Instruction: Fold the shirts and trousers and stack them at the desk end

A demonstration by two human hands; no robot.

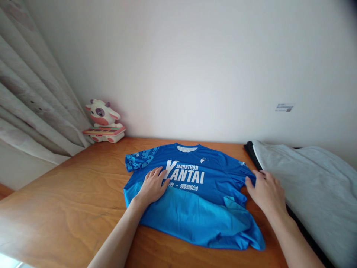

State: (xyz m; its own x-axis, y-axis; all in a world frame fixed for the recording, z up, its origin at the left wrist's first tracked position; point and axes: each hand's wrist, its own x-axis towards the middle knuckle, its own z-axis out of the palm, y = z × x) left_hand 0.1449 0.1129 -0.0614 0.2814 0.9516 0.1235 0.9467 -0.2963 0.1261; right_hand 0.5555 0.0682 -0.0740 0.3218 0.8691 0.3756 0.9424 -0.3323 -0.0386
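A blue short-sleeved T-shirt [214, 175] lies front side up, its collar toward the wall, with white "MARATHON YANTAI" lettering on the chest. Its lighter blue lower part is bunched and creased, with a small fold standing up near the right side. My left hand [154, 185] rests flat on the left of the chest, fingers stretched out and partly covering the print. At the sleeve on the right, my right hand [266, 188] has its thumb and fingers closed around the sleeve's edge. The sleeve on the left, with a wave pattern, lies spread out.
The shirt is on a wooden tabletop [69, 193] against a white wall [195, 74]. A toy cow with a keyboard [104, 121] stands at the back left beside a curtain [33, 85]. Grey cloth [315, 178] over black fabric lies on the right, close to my right arm.
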